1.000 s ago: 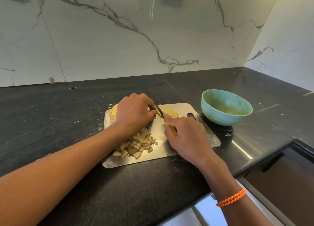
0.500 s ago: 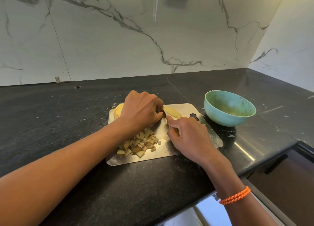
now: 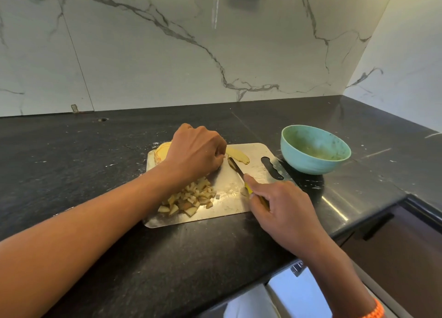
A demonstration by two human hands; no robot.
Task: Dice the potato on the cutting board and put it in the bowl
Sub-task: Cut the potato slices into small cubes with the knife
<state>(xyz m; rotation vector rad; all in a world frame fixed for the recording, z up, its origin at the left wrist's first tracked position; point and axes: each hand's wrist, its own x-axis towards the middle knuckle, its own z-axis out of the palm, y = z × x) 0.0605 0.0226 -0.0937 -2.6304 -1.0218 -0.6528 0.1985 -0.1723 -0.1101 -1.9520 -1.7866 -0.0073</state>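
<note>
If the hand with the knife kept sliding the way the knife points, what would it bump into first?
Probably the left hand. The right hand aims the knife up and leftward across the cutting board, toward the left hand's knuckles. The potato slice lies just beside that line. Depth is hard to judge.

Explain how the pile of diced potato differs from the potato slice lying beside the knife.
The diced potato is many small cubes heaped at the cutting board's near edge; the potato slice is one long flat piece at the far edge. The dice show some brown skin; the slice looks plain yellow. Both lie on the board, neither in the bowl.
</note>
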